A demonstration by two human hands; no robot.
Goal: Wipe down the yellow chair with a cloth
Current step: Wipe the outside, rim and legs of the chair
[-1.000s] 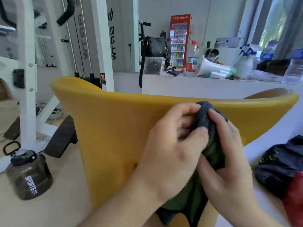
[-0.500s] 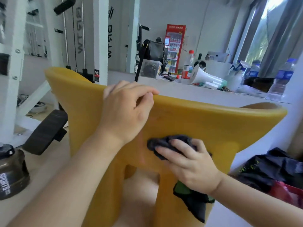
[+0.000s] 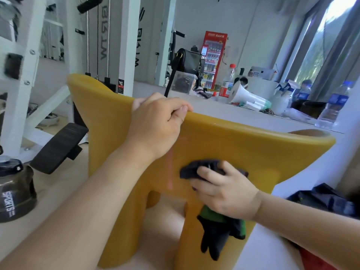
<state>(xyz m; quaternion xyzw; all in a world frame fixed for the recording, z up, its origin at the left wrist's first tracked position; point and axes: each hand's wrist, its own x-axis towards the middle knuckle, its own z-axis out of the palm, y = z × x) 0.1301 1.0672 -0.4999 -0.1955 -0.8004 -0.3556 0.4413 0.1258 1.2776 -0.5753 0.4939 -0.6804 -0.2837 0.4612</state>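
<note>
Chair (image 3: 243, 145), the yellow one, stands on the floor just in front of you, with its back side toward you and the white counter (image 3: 224, 112) behind it; your left grip (image 3: 155, 121) is curled over the top rim of the backrest and holds it; your right grip (image 3: 224, 191) presses a dark cloth (image 3: 190, 170) against the back surface, lower than the rim, with fingers bent on it; the rest of the cloth hangs down under this hand. A dark bottle (image 3: 13, 191) marked SPORTS stands at the left; a white megaphone (image 3: 247, 96) lies on the counter.
</note>
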